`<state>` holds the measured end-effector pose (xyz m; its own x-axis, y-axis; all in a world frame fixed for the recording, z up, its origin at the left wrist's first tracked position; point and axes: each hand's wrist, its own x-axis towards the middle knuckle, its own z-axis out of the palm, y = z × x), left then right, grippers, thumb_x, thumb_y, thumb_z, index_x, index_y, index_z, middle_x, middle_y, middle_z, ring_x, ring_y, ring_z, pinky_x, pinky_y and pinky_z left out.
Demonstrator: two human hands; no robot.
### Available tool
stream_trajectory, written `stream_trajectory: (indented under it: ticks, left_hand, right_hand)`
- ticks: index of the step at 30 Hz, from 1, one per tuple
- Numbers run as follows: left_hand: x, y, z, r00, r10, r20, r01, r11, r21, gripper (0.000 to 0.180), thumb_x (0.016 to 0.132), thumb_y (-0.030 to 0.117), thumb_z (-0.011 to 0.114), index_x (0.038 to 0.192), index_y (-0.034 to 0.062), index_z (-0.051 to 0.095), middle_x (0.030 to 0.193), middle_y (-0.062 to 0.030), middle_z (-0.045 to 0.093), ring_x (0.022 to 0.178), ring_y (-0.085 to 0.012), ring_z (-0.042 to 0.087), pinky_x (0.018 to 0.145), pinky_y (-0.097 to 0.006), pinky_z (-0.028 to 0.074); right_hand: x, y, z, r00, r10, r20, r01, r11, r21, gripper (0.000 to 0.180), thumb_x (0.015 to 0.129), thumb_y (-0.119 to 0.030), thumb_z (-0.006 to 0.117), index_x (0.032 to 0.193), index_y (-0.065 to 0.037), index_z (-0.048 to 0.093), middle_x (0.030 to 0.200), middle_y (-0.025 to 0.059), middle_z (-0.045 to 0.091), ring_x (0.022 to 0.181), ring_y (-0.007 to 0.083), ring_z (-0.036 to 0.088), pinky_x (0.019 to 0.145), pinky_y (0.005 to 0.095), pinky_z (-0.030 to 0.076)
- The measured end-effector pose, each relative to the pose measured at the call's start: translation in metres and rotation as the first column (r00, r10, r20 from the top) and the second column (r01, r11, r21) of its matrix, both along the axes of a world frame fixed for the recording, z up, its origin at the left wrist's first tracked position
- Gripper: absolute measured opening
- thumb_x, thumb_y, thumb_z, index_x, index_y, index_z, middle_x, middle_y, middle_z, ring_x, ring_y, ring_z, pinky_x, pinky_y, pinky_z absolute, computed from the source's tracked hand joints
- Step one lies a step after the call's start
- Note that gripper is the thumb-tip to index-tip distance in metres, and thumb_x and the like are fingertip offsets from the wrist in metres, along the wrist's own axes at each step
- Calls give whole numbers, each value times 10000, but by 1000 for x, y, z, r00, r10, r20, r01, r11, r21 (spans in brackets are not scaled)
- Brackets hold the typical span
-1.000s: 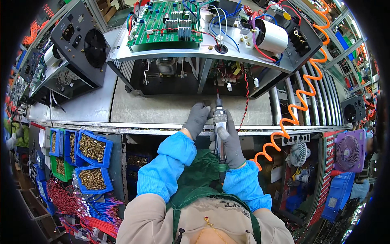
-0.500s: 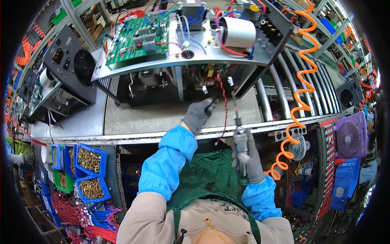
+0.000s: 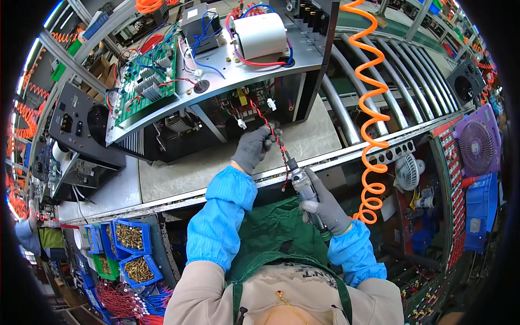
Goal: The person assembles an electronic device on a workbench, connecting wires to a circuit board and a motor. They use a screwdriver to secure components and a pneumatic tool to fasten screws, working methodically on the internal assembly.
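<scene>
My right hand [image 3: 329, 208], in a grey glove, is wrapped round a silver and grey power screwdriver [image 3: 304, 185]. The bit slants up and left toward my left hand [image 3: 253, 147]. That gloved hand has its fingers pinched beside the tip of the bit; whatever lies between them is too small to make out. A twisted red and black wire [image 3: 262, 115] comes out of the metal chassis [image 3: 238, 81] and hangs down past my left fingertips, ending near the screwdriver. Inside the opening, white connectors [image 3: 271, 104] dangle on wires.
On top of the chassis sit a green circuit board [image 3: 135, 108] and a white cylinder [image 3: 261, 35]. Another unit [image 3: 81, 116] stands left. Blue bins of brass fasteners [image 3: 140, 270] are at lower left. A coiled orange hose [image 3: 372, 116] hangs by the rollers [image 3: 398, 89] at right.
The screwdriver has tilted left, its bit now meeting my left fingertips. My left hand stays close to the chassis front. The whole view has turned and shifted, moving the chassis leftward in the picture.
</scene>
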<state>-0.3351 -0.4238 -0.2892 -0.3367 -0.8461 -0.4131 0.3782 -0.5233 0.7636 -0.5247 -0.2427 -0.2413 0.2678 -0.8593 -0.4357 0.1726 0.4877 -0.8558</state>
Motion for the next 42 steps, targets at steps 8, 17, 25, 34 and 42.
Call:
stream_trajectory:
  ticks: [8,17,25,34,42]
  left_hand:
    - [6,-11,-6,998,-27,51,27,1000,-9,269,926,254,553,1083,43,613,878,-51,667,517,-67,464,458,-192,377]
    - [-2,-25,-42,13,268,963,549,803,-231,309,899,334,507,920,60,650,939,-202,646,827,-376,634,686,-471,489]
    - [0,-26,-39,39,318,947,559,778,-285,247,875,281,542,919,68,659,889,-177,648,792,-372,621,670,-465,472]
    - [-2,-24,-37,205,631,749,509,584,-632,184,848,223,581,918,76,668,833,-150,651,753,-368,605,653,-458,454]
    - [-4,-22,-41,41,792,609,676,427,-600,181,794,112,526,946,71,616,771,-170,642,654,-323,640,520,-426,502]
  right_hand:
    - [-1,-4,-9,941,-62,331,49,998,45,838,795,-132,561,1497,-199,107,813,108,566,545,151,590,476,260,491]
    - [9,-50,-14,989,-66,131,61,997,42,833,804,-122,590,1495,-163,125,810,98,561,535,144,563,487,266,483]
    - [8,-51,-20,989,-51,139,47,998,31,851,790,-119,596,1496,-171,124,843,108,570,547,139,571,490,255,483]
    - [10,-44,-17,990,-50,136,47,999,28,858,772,-124,586,1496,-177,129,844,111,574,552,147,578,505,267,495]
    - [17,-49,-11,990,-62,124,65,998,-20,861,758,-111,588,1494,-164,145,905,114,569,545,143,570,503,268,495]
